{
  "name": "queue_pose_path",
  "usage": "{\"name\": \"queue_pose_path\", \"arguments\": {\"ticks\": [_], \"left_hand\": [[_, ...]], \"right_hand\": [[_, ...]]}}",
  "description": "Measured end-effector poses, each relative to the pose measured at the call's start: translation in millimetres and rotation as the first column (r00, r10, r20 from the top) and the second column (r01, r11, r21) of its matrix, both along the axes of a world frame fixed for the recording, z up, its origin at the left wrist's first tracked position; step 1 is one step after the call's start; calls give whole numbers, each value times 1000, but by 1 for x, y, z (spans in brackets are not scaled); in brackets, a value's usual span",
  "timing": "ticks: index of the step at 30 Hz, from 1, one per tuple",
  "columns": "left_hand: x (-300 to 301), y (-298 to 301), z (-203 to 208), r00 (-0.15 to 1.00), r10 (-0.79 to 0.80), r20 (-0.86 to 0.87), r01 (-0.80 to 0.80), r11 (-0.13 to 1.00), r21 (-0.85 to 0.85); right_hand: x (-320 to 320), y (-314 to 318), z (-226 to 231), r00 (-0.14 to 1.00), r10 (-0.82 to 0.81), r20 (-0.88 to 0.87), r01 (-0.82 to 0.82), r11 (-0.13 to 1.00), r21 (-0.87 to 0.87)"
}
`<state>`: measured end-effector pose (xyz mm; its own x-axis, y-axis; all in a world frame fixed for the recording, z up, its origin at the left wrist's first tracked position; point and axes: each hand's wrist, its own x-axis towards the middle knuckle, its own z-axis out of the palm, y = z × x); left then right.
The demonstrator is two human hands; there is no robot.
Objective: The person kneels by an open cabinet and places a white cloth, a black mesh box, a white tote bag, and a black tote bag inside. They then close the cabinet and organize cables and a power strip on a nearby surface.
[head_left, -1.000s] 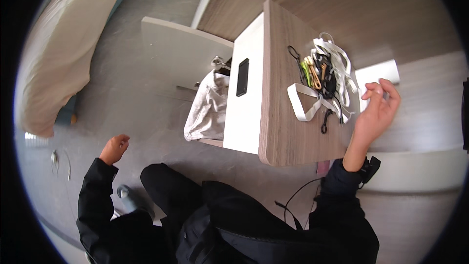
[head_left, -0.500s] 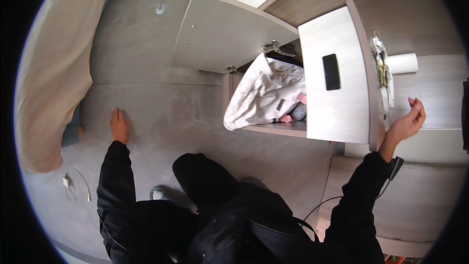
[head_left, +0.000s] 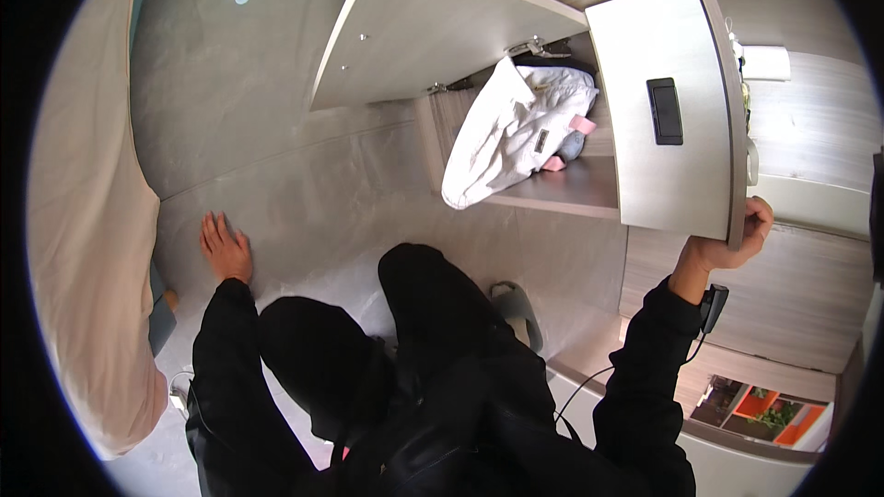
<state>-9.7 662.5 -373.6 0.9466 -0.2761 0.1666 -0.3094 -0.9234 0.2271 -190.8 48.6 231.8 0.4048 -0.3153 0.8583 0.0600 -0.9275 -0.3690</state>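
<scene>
A bed (head_left: 87,248) runs down the far left, its pale cover bulging toward the floor (head_left: 276,138), which lies bare and grey between the bed's edge and the cabinet. The left hand (head_left: 224,248) rests flat on that floor with its fingers spread, just beside the bed, holding nothing. Black-clad knees and a shoe (head_left: 517,308) fill the lower middle. Further right a door (head_left: 433,32) swings out over the floor, open above a shelf (head_left: 562,191) on which a white bag (head_left: 511,133) slumps, its lower end hanging past the shelf's front edge; small pink and blue things behind it are too hidden to name. The table (head_left: 668,120) stands over the shelf, a dark rectangle set in its side. The right hand (head_left: 732,241) has its grip curled round the table's near corner, thumb underneath. Cables on the table top are cut off by its edge.
</scene>
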Motion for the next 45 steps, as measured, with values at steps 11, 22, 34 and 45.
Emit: {"name": "queue_pose_path", "arguments": {"ticks": [11,22,34,45], "left_hand": [[45,-41,73,720,-216,-660,400,906,139],[61,-454,283,515,-776,-363,-18,413,-910],[-3,-479,299,601,-767,224,92,-213,-973],[88,-329,227,622,-713,324,270,-193,-943]], "right_hand": [[-6,9,3,993,-87,-80,90,996,27],[-11,3,4,985,-123,-121,93,969,-230],[-46,-36,19,996,76,-54,-79,995,-63],[-16,-14,7,992,-124,-28,111,951,-288]]}}
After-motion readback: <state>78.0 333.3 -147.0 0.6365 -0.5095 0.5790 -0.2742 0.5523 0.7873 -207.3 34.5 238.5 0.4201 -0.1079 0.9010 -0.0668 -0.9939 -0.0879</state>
